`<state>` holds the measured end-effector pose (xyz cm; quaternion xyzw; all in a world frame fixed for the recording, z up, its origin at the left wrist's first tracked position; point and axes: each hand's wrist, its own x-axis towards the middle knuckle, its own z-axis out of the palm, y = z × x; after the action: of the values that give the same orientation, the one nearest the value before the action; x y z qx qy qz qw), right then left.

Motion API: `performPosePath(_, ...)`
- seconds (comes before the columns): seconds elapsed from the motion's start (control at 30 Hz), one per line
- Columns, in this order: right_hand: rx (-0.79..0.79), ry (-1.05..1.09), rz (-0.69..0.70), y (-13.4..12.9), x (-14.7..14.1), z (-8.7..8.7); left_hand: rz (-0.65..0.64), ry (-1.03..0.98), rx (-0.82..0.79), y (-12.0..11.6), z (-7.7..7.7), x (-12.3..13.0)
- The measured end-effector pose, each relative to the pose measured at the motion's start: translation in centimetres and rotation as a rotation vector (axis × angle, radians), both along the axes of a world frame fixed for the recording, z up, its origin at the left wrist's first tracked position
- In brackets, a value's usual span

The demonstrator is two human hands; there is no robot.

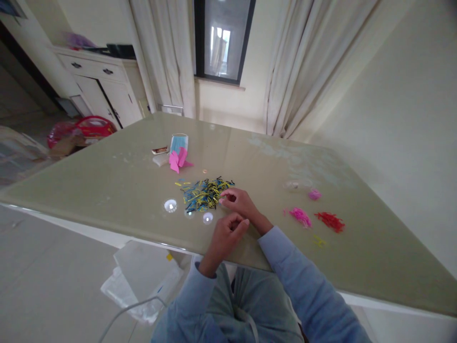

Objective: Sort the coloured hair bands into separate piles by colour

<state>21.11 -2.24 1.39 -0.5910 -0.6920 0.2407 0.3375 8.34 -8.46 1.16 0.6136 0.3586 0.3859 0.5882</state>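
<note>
A loose pile of blue, yellow and black strips [203, 194] lies on the glossy table [135, 190]. At the pile's right edge is my right hand [238, 201], its thumb and forefinger curled together; anything between them is too small to make out. Nearer the table's front edge, my left hand [227, 233] is curled with thumb and fingers close together, and its contents are hidden. To the right lie a pink pile [300, 216], a red pile [330, 221], a few yellow pieces [319, 241] and a small purple-pink bundle [314, 194].
A blue face mask [179, 142], pink paper pieces [179, 159] and a small wrapped item [160, 150] lie at the back left of the table. A white cabinet [102, 85] stands beyond. Plastic sheets [143, 271] lie on the floor below the front edge.
</note>
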Motion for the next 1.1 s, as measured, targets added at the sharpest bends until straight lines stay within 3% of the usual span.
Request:
performPosePath(0.4, -0.003, -0.216, -0.061, 0.5, -0.9, -0.4, 0.021, 0.090, 0.067, -0.3, -0.2, 0.1)
performPosePath(0.63, 0.006, -0.216, -0.085, 0.5, -1.5, -0.1, 0.032, 0.076, 0.069, -0.4, -0.4, 0.0)
performPosePath(0.9, 0.066, -0.018, -0.134, -0.3, 0.1, 0.2, 0.083, -0.032, 0.000, -0.3, 0.3, -0.1)
performPosePath(1.0, 0.077, 0.103, -0.159, -1.4, 0.9, 1.3, 0.128, -0.045, 0.004, -0.2, 0.4, -0.2)
performPosePath(1.1, 0.063, 0.391, -0.216, -3.6, 1.6, 3.0, 0.140, -0.035, 0.017, -0.2, 0.3, -0.2)
